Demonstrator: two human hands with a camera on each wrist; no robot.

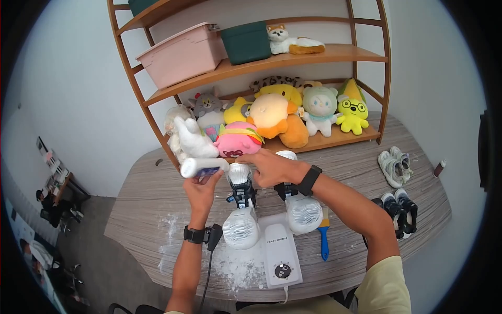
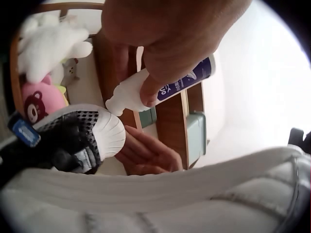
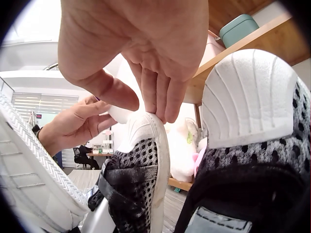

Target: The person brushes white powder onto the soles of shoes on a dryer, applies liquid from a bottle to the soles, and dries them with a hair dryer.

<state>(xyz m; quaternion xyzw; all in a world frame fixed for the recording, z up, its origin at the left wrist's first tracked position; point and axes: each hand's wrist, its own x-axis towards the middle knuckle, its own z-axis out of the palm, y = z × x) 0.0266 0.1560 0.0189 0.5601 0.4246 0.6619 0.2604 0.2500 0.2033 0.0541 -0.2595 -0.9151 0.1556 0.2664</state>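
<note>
White powder already dusted the wooden table (image 1: 366,246). My left hand (image 1: 201,191) gripped the powder bottle (image 1: 201,167), tipped over the left sneaker (image 1: 240,201); my right hand's (image 1: 269,167) fingertips pinched its toe. Right sneaker (image 1: 300,206) untreated, I judged.

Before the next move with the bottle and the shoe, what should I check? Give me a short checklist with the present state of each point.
1. Left hand grips the white bottle: ok.
2. Bottle nozzle points at the shoe toe: ok.
3. Right hand steadies that shoe by its toe: ok.
4. Bottle cap removed: cannot tell.
5. Second shoe seated on the dryer: ok.
6. Tabletop free of white powder: not ok.
</note>
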